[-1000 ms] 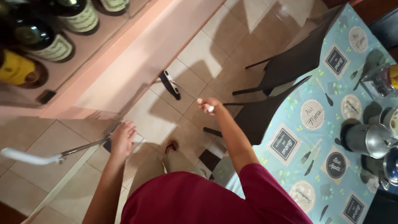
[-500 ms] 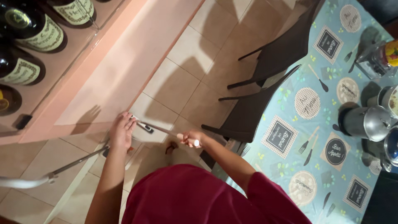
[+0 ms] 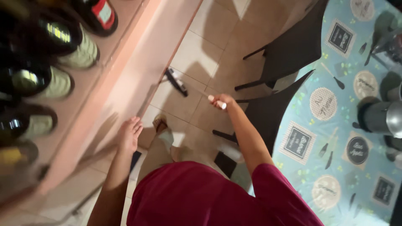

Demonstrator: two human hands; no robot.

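We grip the pale top of a long broom handle (image 3: 197, 92) in our right hand (image 3: 221, 101), fingers curled tight around it; the dark broom head (image 3: 176, 81) rests on the tiled floor (image 3: 197, 54), well beyond the fingertips. We judge it light, stiff and easy to steer from its end. Our left hand (image 3: 129, 136) hangs with fingers loose, holding nothing, just beside the pink ledge (image 3: 125, 79).
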